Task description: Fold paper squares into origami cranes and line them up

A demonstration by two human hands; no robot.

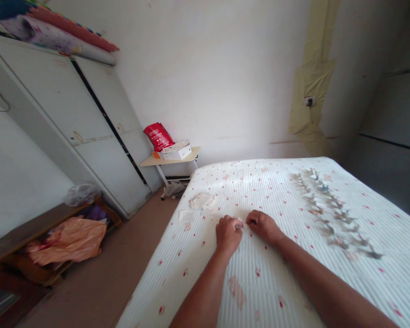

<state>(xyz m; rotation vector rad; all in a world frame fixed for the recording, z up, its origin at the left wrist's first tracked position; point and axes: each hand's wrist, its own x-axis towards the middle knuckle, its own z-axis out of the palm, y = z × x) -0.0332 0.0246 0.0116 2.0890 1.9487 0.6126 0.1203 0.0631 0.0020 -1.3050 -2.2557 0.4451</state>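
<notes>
Pinching a small paper (244, 226) between closed fingertips, your left hand (228, 233) nearly meets your curled right hand (263, 226), whose hold is unclear. Sheets (203, 201) lie left of the grip; blurred figures (340, 212) right.

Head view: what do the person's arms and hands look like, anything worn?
The left forearm and right forearm are bare, with no sleeves showing. The left hand and right hand are ungloved; no watch or bracelet shows. Rings cannot be ruled out.
</notes>
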